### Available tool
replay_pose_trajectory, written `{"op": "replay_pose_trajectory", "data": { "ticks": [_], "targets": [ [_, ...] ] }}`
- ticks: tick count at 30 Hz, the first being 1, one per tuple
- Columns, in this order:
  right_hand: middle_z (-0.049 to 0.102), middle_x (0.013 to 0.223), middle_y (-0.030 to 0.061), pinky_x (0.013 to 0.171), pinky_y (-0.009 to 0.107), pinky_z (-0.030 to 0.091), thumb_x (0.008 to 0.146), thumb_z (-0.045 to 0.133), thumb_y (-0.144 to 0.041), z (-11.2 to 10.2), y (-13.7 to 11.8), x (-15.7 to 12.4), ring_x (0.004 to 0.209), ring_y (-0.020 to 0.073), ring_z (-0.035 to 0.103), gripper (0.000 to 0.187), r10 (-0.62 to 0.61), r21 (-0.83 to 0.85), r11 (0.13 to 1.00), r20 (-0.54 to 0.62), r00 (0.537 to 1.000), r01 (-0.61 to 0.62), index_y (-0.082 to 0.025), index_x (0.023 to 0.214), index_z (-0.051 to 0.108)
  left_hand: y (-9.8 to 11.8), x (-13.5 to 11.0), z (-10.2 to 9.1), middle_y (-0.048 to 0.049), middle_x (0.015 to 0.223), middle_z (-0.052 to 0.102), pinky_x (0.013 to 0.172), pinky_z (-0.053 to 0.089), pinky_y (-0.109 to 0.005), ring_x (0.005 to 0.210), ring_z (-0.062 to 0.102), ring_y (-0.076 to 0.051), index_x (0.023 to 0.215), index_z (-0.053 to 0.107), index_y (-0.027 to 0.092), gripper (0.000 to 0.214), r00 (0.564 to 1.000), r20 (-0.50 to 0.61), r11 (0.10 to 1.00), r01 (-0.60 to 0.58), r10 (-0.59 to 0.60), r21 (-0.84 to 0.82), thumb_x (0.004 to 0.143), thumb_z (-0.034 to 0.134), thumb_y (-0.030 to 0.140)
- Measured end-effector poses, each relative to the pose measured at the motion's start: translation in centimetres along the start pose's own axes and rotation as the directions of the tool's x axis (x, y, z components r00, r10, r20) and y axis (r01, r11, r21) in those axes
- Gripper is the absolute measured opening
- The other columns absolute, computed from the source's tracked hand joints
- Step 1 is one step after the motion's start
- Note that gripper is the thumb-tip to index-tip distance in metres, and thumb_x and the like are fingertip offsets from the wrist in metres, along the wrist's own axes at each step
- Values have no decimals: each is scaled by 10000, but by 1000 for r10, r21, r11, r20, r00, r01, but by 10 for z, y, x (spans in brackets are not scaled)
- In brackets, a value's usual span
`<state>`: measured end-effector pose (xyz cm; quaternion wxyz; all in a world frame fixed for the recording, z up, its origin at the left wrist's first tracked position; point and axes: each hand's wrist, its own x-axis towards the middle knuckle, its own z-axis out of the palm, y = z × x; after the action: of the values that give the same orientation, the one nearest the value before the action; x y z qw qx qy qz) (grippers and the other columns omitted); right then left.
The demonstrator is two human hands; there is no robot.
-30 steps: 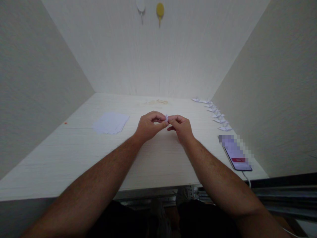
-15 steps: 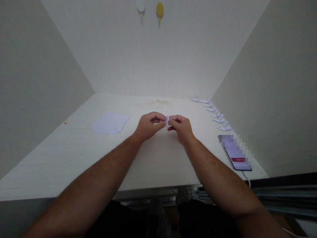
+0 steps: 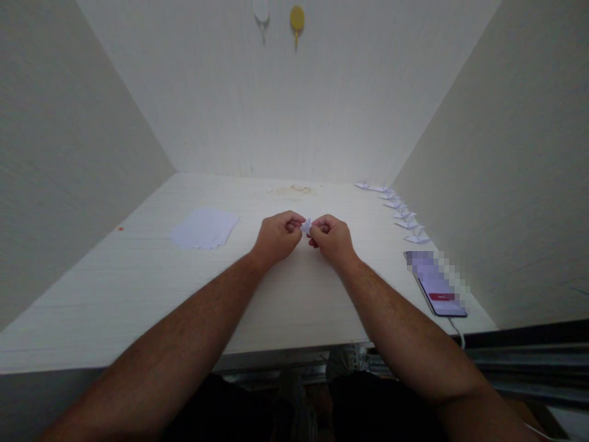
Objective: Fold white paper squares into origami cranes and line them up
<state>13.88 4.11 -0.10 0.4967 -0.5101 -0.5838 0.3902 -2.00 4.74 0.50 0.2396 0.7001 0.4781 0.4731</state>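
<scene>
Between my hands, above the middle of the white table, is a small piece of folded white paper (image 3: 306, 226). My left hand (image 3: 280, 235) pinches its left side between thumb and fingers. From the other side my right hand (image 3: 332, 237) grips it the same way, with fingers curled in. Much of the paper is covered by fingertips, so its exact folds cannot be made out. Several folded paper cranes (image 3: 416, 237) stand in a row along the table's right side. Off to the left lies a loose stack of white paper sheets (image 3: 205, 229).
A phone (image 3: 436, 285) with a lit screen and a white cable (image 3: 457, 332) lies at the right front. Walls enclose the table (image 3: 294, 294) on the left, back and right. A yellow hook (image 3: 297, 18) and a white hook (image 3: 261, 11) hang on the back wall.
The folded paper has turned and shifted slightly left, and its pointed shape shows more. The fingers of both hands have curled in closer around it.
</scene>
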Motion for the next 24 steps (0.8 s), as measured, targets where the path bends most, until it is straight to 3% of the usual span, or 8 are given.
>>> {"op": "replay_pose_trajectory", "data": {
  "ticks": [4,10,15,20,24],
  "targets": [
    [627,574,-40,503,229,451,729,648,-278,0,3,1,502,117,595,103,-46,-34,998,22,999,47,-203,782,602,4,0,0,-33,790,762,697,549,-273,708,685,-151,883,758,178,202,1000,5,999,7,-7,41,731,628,151],
    [614,611,-35,526,229,430,699,685,-285,-2,5,1,535,105,546,139,-113,-52,992,2,994,113,-199,780,613,-3,2,4,-73,863,775,744,571,-322,779,719,-196,891,736,166,214,994,60,979,98,-89,-180,699,735,259],
    [623,625,-21,520,233,432,718,700,-353,0,3,2,553,116,552,186,-84,-21,996,-5,996,84,-203,795,622,0,1,3,-87,856,778,785,570,-350,802,731,-212,840,727,162,190,988,65,953,151,-138,-261,725,743,312],
    [626,618,-11,506,242,432,716,706,-406,-1,-2,3,545,118,549,231,-46,50,998,-3,999,46,-191,781,655,3,2,0,-101,973,785,846,553,-350,879,728,-210,797,734,164,174,992,32,943,128,-125,-308,748,747,330],
    [597,567,-29,476,234,399,709,689,-376,-3,-6,3,503,102,515,195,-30,49,998,8,1000,29,-184,736,670,5,3,-3,-97,982,782,774,555,-321,778,709,-175,762,717,156,136,985,0,927,163,-173,-338,755,725,293]
  ]
}}
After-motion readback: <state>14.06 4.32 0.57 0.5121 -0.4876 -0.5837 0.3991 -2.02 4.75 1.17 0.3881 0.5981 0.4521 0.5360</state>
